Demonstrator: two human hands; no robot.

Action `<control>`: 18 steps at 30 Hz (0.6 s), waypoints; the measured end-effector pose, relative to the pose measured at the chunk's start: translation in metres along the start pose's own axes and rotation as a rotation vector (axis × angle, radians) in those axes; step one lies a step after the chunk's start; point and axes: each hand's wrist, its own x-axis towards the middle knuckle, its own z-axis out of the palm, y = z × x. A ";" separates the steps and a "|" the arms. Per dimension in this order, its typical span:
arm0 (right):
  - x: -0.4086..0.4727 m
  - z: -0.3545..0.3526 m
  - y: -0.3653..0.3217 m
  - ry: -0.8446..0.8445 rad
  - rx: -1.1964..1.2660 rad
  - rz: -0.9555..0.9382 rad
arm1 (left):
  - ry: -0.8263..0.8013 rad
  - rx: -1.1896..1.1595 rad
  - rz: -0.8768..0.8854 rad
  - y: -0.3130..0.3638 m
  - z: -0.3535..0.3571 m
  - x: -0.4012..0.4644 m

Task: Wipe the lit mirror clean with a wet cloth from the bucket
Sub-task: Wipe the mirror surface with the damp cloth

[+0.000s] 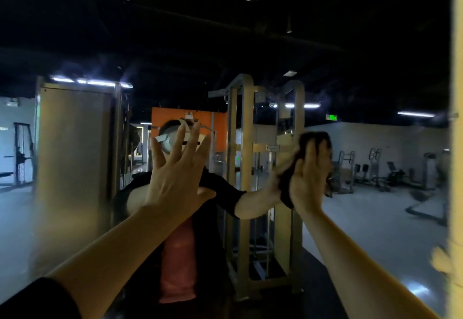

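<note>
Cloth (307,143) under flat right hand (309,181) on mirror (75,155); left hand (175,176) fingers spread.

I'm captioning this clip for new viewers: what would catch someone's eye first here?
Two raised arms dominate: the left hand spread flat at centre against the mirror, the right hand pressing a dark cloth to the glass further right. Behind them, the mirror reflects a dim gym with a metal weight machine.

One head-worn camera faces the mirror (250,43) straight on, close, at arm's reach.
</note>
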 end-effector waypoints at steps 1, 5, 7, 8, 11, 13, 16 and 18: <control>-0.004 0.005 -0.017 -0.007 0.009 -0.088 | 0.005 0.016 -0.004 0.000 0.001 0.000; -0.058 0.014 -0.041 -0.261 -0.034 -0.474 | 0.007 -0.025 0.011 0.000 -0.001 -0.001; -0.061 0.009 -0.019 -0.234 -0.051 -0.477 | 0.029 -0.129 0.033 -0.001 -0.008 -0.002; -0.055 0.006 -0.010 -0.178 -0.062 -0.385 | 0.059 -0.193 0.037 -0.003 -0.011 -0.005; -0.028 0.007 -0.018 -0.084 -0.032 -0.099 | 0.156 -0.267 0.024 -0.020 -0.021 -0.021; -0.023 0.018 -0.051 -0.086 -0.013 -0.161 | 0.182 -0.240 -0.009 -0.034 -0.022 -0.036; -0.050 0.040 -0.107 -0.190 0.016 -0.429 | 0.151 -0.210 -0.111 -0.049 -0.016 -0.061; -0.084 0.051 -0.134 -0.358 0.021 -0.640 | 0.127 -0.214 -0.184 -0.055 -0.011 -0.078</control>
